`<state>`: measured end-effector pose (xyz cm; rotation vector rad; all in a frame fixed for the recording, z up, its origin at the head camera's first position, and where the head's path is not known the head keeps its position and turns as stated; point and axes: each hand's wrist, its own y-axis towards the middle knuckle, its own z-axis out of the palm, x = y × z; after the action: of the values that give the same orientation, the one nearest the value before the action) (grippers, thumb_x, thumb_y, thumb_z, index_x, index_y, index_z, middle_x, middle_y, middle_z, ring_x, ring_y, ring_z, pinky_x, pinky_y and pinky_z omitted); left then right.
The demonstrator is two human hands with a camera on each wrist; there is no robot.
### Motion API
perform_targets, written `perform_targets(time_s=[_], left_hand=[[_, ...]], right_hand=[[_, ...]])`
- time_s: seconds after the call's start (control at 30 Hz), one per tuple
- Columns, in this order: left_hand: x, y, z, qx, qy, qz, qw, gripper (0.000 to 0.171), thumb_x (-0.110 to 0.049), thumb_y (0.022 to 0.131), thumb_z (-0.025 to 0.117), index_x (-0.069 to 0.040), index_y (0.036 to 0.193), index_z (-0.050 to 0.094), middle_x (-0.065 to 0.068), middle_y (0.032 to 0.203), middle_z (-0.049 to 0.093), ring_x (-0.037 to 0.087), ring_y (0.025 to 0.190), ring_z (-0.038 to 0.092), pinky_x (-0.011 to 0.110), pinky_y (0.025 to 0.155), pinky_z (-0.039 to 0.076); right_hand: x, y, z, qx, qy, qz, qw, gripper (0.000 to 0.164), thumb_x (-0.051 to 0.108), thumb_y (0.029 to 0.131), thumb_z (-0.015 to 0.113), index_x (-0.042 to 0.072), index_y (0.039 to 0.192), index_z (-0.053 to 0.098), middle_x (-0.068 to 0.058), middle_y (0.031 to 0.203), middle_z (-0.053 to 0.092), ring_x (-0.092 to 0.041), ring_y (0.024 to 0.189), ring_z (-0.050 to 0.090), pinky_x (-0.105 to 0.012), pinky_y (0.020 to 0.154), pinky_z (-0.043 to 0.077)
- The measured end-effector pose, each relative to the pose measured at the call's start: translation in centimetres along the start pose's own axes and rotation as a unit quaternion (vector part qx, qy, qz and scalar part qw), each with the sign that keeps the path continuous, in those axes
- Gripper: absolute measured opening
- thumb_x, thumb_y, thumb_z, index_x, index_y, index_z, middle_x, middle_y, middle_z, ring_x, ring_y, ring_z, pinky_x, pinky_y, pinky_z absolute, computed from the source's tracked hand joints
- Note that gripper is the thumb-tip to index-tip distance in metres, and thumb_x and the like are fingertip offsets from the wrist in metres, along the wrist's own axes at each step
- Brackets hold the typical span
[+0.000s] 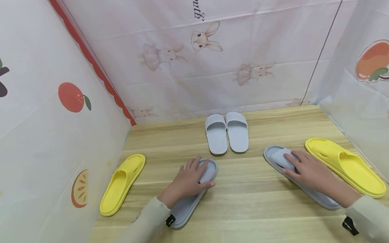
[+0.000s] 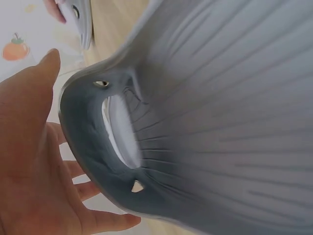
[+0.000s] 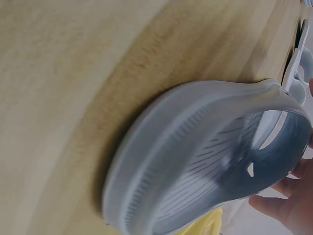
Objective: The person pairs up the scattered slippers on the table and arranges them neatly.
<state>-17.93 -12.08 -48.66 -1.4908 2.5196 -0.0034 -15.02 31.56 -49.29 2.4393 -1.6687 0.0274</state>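
My hands work well apart, each over one blue-grey slipper: my left hand (image 1: 193, 177) lies across the strap of the left blue-grey slipper (image 1: 189, 205), fingers spread and thumb to one side, and my right hand (image 1: 310, 169) drapes over the strap of the right blue-grey slipper (image 1: 276, 156) in much the same way. Whether either hand truly grips, or only rests there, I cannot tell. Both slippers are on the wood-grain surface (image 1: 242, 191), toes angled away from me and inward. I judge the step in hand to be managing these two together, one per hand, though taking hold and setting down would look alike here. The next move seems to call for even action: firm thumbs and fingers on both straps if they are to shift, or a clean lift of the fingers if they are to stay. Outside them lie the left yellow slipper (image 1: 118, 188) and, just beside my right hand's slipper, the right yellow slipper (image 1: 347, 166); farther off, a pale grey pair (image 1: 217, 136) sits side by side near the rabbit-print sheet (image 1: 275, 40).
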Motion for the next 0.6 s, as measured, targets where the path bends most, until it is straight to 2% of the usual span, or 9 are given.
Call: perform_targets(time_s=[0.07, 0.23, 0.43, 0.6], left_hand=[[0.2, -0.4, 0.1, 0.005, -0.002, -0.004, 1.0, 0.086, -0.076, 0.085, 0.038, -0.031, 0.154, 0.015, 0.007, 0.158, 0.014, 0.031, 0.143, 0.016, 0.067, 0.102, 0.027], [0.6, -1.8, 0.2, -0.008, -0.027, -0.015, 0.9995, 0.085, -0.073, 0.087, 0.04, -0.028, 0.154, 0.014, 0.005, 0.159, 0.012, 0.03, 0.143, 0.018, 0.06, 0.103, 0.031], [1.0, -3.8, 0.7, -0.02, -0.057, -0.038, 0.9975, 0.076, -0.068, 0.089, 0.042, -0.027, 0.151, 0.028, 0.005, 0.159, 0.015, 0.027, 0.142, 0.024, 0.055, 0.101, 0.037], [1.0, -4.5, 1.5, -0.03, -0.061, -0.039, 0.9969, 0.068, -0.064, 0.092, 0.042, -0.029, 0.149, 0.033, 0.005, 0.156, 0.024, 0.027, 0.14, 0.028, 0.058, 0.095, 0.041]], right_hand=[[0.0, -0.2, 0.1, 0.0, 0.001, 0.005, 1.0, 0.071, 0.055, 0.093, 0.05, 0.004, 0.141, 0.045, -0.027, 0.138, 0.04, -0.044, 0.128, 0.036, -0.06, 0.102, 0.03], [-0.1, -0.7, 0.1, 0.001, 0.007, 0.017, 1.0, 0.071, 0.054, 0.093, 0.052, 0.004, 0.142, 0.044, -0.029, 0.14, 0.037, -0.047, 0.125, 0.039, -0.063, 0.097, 0.034], [0.0, -1.5, -0.2, -0.003, -0.021, -0.019, 1.0, 0.062, 0.038, 0.09, 0.063, 0.005, 0.139, 0.046, -0.03, 0.136, 0.043, -0.047, 0.119, 0.046, -0.062, 0.09, 0.041], [0.7, -1.9, -0.5, -0.003, -0.037, -0.042, 0.998, 0.061, 0.035, 0.087, 0.067, 0.008, 0.139, 0.048, -0.029, 0.133, 0.047, -0.045, 0.116, 0.049, -0.059, 0.082, 0.046]])
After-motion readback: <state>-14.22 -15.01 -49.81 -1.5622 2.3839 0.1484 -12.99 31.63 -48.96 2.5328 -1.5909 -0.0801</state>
